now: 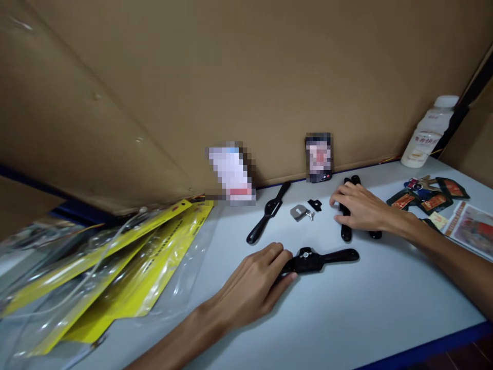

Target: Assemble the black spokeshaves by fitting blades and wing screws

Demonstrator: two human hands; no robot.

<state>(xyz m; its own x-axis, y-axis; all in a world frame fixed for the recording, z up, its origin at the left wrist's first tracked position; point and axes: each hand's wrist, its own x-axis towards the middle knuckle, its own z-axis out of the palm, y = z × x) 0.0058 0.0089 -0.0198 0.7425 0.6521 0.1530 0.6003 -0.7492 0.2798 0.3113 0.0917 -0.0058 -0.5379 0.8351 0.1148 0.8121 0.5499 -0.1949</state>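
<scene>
My left hand (265,275) is closed round the left handle of a black spokeshave (310,261), whose other handle points right, low over the table. At the right, my right hand (358,208) has its fingers curled over a second black spokeshave (346,231). Another black handle (375,235) shows beside it, mostly hidden by the hand. A disassembled spokeshave body (269,208) lies slanted at the back. Between it and my right hand are a flat metal blade (298,212), small screws (310,216) and a small black cap plate (315,205).
Yellow cards in clear plastic packaging (154,267) cover the table's left side. Two phones, one left (233,172) and one right (319,156), lean on the cardboard wall (239,72). A white bottle (429,133), keys (423,184) and printed packets (472,228) stand or lie right.
</scene>
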